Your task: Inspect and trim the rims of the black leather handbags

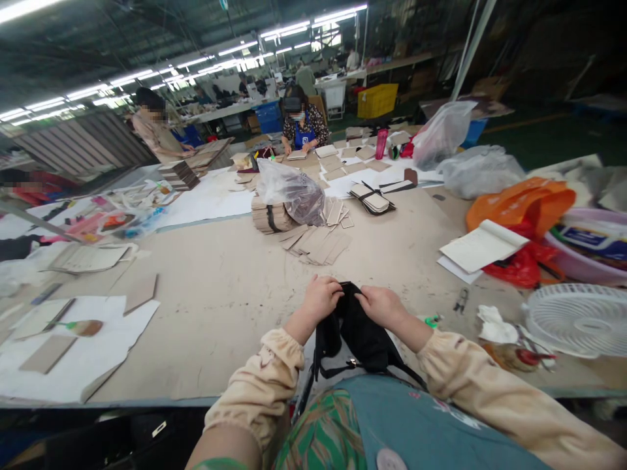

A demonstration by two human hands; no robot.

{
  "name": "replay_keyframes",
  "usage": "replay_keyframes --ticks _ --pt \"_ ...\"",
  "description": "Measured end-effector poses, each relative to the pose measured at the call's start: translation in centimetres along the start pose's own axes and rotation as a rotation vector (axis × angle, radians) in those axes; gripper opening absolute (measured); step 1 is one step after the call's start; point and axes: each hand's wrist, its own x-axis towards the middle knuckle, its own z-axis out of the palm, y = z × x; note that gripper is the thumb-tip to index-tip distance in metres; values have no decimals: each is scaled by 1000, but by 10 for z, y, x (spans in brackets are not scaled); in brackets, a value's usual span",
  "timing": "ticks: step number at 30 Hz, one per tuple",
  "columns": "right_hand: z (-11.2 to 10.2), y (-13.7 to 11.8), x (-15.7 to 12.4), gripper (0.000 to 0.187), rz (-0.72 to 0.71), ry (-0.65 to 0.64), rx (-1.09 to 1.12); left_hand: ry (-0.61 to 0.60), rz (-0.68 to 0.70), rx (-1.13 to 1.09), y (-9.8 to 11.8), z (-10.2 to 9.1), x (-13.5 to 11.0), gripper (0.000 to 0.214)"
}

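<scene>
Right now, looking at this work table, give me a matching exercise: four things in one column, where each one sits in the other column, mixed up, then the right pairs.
Things
1. black bag
2. white fan
3. brush
4. yellow crate

Places
A. far back, beyond the table
B. on the white paper at the left
C. gripped between the left hand and the right hand
D. at the table's right end

Pairs: 1-C, 2-D, 3-B, 4-A
</scene>
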Motion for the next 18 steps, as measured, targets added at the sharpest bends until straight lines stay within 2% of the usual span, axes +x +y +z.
replay_keyframes --ticks 5,10,18 --pt "-1 1 0 39 0 6 -27 -19 17 15 0 -1 2 21" --pt "-3 3 1 45 15 23 -33 -26 -25 36 0 1 4 27" --pt "-12 2 16 31 -55 62 26 -63 -43 79 2 3 6 25"
